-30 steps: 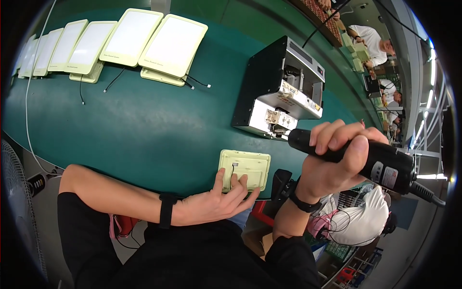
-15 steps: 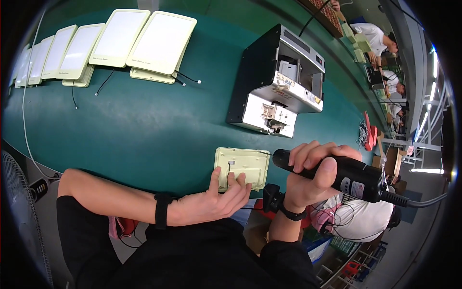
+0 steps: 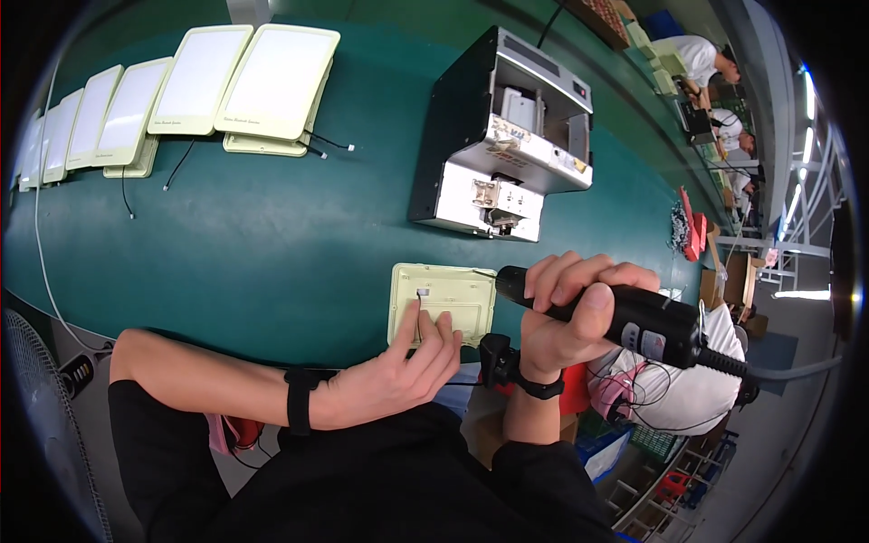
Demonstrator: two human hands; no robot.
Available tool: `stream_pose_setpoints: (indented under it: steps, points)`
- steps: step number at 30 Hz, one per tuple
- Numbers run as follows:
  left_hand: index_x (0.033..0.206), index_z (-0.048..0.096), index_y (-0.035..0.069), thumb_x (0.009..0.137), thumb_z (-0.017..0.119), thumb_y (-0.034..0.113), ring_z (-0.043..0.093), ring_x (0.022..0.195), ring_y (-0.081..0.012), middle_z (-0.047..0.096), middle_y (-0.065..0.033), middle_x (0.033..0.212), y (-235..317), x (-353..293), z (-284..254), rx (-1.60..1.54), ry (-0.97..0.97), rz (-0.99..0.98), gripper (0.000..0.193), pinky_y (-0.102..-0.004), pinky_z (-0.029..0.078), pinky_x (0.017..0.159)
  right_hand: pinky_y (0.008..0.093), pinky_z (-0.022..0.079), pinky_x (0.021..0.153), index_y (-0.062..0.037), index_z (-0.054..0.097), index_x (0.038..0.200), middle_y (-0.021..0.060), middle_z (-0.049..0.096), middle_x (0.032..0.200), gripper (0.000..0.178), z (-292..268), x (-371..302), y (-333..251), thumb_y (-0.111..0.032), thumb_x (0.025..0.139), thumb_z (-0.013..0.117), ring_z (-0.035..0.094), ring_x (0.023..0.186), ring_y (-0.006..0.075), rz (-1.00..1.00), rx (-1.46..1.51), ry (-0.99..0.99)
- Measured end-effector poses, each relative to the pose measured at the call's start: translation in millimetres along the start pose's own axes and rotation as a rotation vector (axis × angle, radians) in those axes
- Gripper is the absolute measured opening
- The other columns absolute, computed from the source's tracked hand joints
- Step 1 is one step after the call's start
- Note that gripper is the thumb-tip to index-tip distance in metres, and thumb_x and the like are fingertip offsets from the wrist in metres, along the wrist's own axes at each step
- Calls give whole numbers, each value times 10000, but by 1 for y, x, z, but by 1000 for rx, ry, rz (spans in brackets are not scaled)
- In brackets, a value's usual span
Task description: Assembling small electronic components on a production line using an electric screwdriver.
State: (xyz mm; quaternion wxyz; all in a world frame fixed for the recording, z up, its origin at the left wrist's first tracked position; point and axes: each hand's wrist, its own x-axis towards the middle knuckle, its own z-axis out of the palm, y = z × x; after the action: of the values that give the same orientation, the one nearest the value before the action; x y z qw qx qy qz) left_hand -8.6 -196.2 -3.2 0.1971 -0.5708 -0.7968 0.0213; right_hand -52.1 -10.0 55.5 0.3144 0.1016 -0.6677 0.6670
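Note:
A pale green plastic housing (image 3: 453, 288) lies open side up near the table's front edge. My left hand (image 3: 398, 376) rests on its lower left part, fingers extended and apart, beside and partly over a thin dark wire (image 3: 419, 319). That wire runs from a small whitish connector (image 3: 422, 293) in the housing. My right hand (image 3: 579, 303) grips a black electric screwdriver (image 3: 647, 321), held nearly level. Its thin bit points left over the housing's upper right corner; whether it touches a screw is too small to tell. A cable leaves the screwdriver's right end.
A black-and-silver machine (image 3: 498, 136) stands beyond the housing on the green table (image 3: 290, 244). White-faced panels with pale green frames (image 3: 276, 81) line the far left, dark leads hanging out. A person in a white cap (image 3: 697, 389) is at right; other people work farther off.
The whole view has shifted slightly, moving the scene up and left. My left fingers have moved closer to the wire. The screwdriver bit stays at the same corner of the housing.

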Motion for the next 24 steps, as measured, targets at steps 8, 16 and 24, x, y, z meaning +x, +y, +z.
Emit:
stream_pose_setpoints:
  steps: [8,16,24]
  points:
    - [1135,684,-68,935,509,253,658,999,-319,704,-249,1146,-2,-3,-6,107,-13,92,417,-420,548,920,353,458,464,-78,430,1173,71,489,641,306,33,47,-37,-140,962,643,467,473,178,-187,164,10]
    - [1130,696,-71,921,532,256,665,941,-309,721,-269,1109,0,-6,0,113,50,31,421,-418,580,844,332,448,457,-93,449,1184,58,475,639,292,36,52,-33,-155,961,628,451,462,169,-64,23,55]
    - [1137,699,-65,912,537,256,664,922,-305,722,-272,1102,-2,-5,2,142,54,47,424,-420,593,817,311,407,437,-103,487,1156,38,451,664,220,-8,-11,-39,-193,988,597,408,459,137,-12,-40,25]
